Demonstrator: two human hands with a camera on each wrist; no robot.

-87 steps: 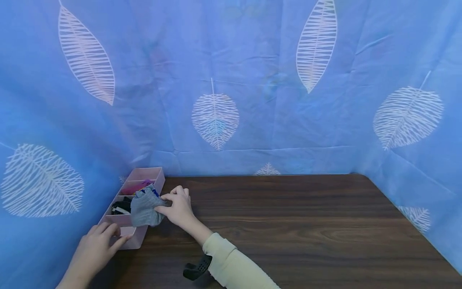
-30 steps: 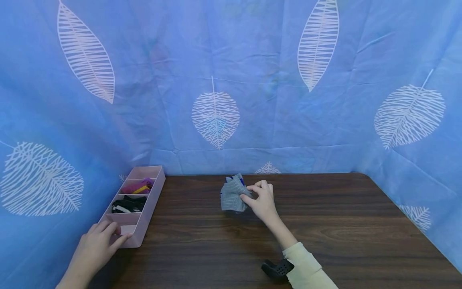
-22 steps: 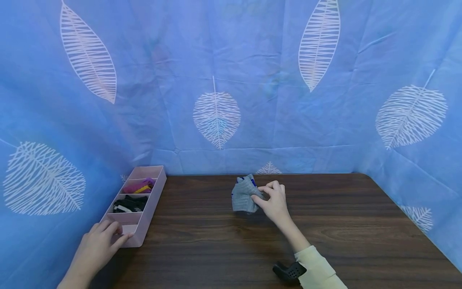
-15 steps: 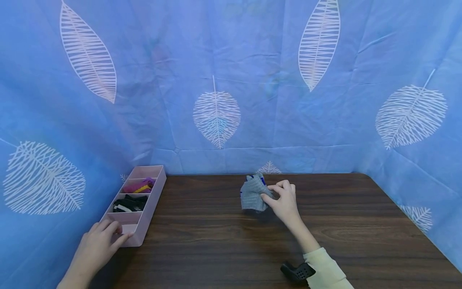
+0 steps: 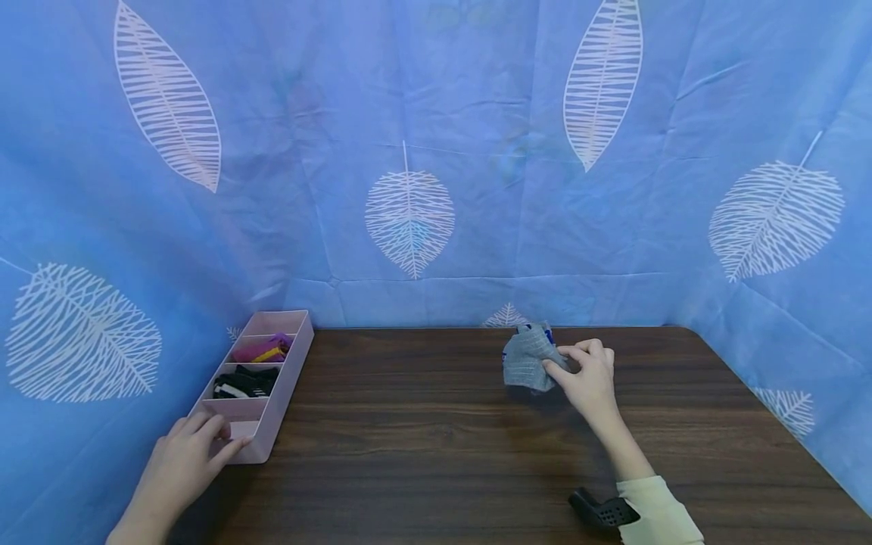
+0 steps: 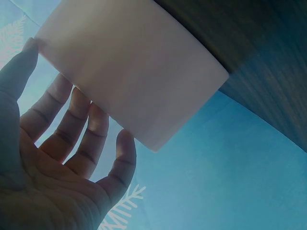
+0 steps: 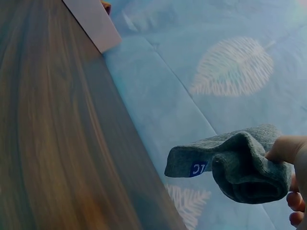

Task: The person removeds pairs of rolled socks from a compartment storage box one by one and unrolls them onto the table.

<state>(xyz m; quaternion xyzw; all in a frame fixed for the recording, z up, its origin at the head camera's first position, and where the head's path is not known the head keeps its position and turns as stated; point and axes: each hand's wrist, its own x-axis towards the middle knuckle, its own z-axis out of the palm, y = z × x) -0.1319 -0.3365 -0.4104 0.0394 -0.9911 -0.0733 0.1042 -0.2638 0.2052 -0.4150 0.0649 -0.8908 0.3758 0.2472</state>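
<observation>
A bundle of grey socks [image 5: 527, 362] hangs over the dark wooden table, pinched between the thumb and fingers of my right hand [image 5: 591, 381]. In the right wrist view, the socks [image 7: 249, 167] show a folded shape and a small blue patch with pale lettering. My left hand [image 5: 179, 463] grips the near end of a long pale pink divided box [image 5: 284, 401] at the table's left side. In the left wrist view, its fingertips meet the edge of the box wall [image 6: 134, 67]. The nearest compartment has nothing visible in it beyond the fingers.
Inside the box, black-and-white socks [image 5: 247, 382] fill one compartment, and a purple and yellow cloth item [image 5: 262, 350] lies in the one behind. The farthest compartment shows its bare wall. A blue leaf-patterned curtain [image 5: 463, 219] borders the table [image 5: 409, 454].
My right hand has lifted the grey socks away from over the box and carried them right across the table. My left hand and the box have stayed in place.
</observation>
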